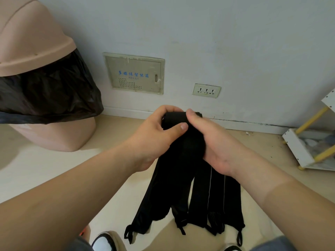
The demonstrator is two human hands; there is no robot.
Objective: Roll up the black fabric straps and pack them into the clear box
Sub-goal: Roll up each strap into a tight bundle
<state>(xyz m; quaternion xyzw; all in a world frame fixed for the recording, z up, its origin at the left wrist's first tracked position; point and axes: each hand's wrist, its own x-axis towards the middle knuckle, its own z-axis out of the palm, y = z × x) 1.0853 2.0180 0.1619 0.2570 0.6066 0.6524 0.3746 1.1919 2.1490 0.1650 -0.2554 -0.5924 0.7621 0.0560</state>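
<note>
We held the black straps (192, 192) mid-frame — both hands' fingers (183, 126) clamped on the rolled top, tails hanging lengthwise toward the frame's bottom.

Bare floor (45, 169) lies open at left; pink bin (36, 73) blocks far left; white rack (299, 151) crowds right.

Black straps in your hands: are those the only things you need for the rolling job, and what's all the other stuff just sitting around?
For the job:
- black straps, top end being rolled
- left hand and right hand, both gripping the roll
- no clear box in view

Just lying about:
- pink bin with black bag
- wall panel
- wall socket
- white and yellow rack
</note>
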